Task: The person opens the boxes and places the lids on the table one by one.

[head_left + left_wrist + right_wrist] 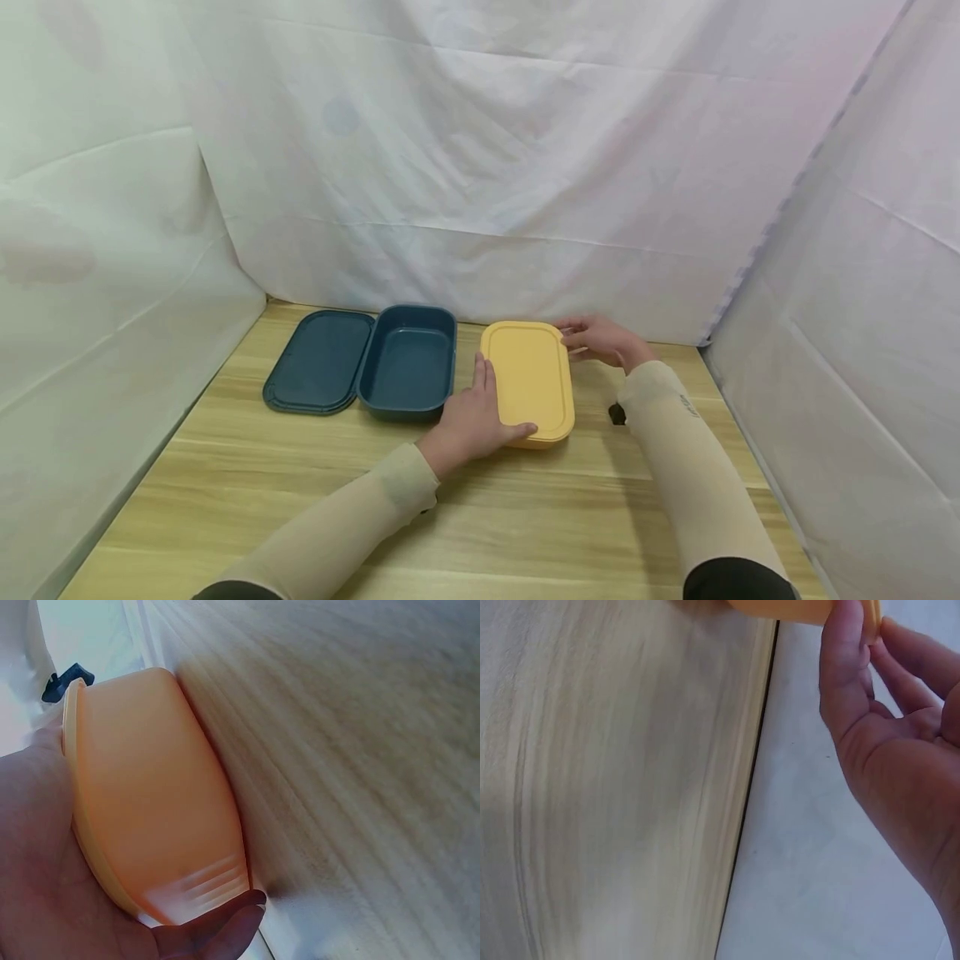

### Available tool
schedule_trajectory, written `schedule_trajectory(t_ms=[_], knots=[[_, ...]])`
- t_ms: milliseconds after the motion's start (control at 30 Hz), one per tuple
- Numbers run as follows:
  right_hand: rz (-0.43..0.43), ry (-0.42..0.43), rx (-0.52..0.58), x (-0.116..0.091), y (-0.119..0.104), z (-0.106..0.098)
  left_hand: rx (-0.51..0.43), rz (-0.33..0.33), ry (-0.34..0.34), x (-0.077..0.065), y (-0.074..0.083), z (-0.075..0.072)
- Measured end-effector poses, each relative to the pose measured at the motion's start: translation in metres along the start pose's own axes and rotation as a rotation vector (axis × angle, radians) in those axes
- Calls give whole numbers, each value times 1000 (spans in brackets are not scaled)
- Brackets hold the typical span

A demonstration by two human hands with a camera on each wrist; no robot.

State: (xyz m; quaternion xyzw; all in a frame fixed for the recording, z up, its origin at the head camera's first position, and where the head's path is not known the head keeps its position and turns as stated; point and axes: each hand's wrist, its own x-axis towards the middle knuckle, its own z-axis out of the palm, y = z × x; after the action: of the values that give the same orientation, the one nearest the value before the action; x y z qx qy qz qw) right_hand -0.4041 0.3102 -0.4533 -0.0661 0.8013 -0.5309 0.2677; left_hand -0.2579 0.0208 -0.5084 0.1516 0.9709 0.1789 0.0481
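A yellow food container [157, 795] stands on the table with its yellow lid [528, 379] on top. The left hand [474, 421] holds it from the near left, its thumb over the lid's near edge and its fingers along the left side. In the left wrist view, fingertips [240, 930] reach round the ribbed lower wall. At the far right corner, the right hand [600, 340] pinches the lid rim. The right wrist view shows one digit against the container's wall and other fingertips on the lid's edge.
To the left stands an open dark blue container [412, 367], with nothing inside. Its matching blue lid [321, 362] lies flat beside it, edges overlapping in this view. White cloth [480, 167] hangs behind and on both sides of the wooden table [525, 525].
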Motion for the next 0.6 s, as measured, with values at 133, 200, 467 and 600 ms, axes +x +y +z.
schedule_trajectory(t_ms=[133, 200, 467, 600], knots=[[-15, -33, 27, 0, 4, -2, -3, 0, -3, 1, 0, 0], [-25, -56, 42, 0, 5, -3, -5, -2, -9, 1, 0, 0], [-36, -100, 79, -1, 7, -6, -8, -8, -16, 1, -1, 1], [-30, -87, 110, 0, 12, -9, -7, -5, -16, 1, 0, -1]])
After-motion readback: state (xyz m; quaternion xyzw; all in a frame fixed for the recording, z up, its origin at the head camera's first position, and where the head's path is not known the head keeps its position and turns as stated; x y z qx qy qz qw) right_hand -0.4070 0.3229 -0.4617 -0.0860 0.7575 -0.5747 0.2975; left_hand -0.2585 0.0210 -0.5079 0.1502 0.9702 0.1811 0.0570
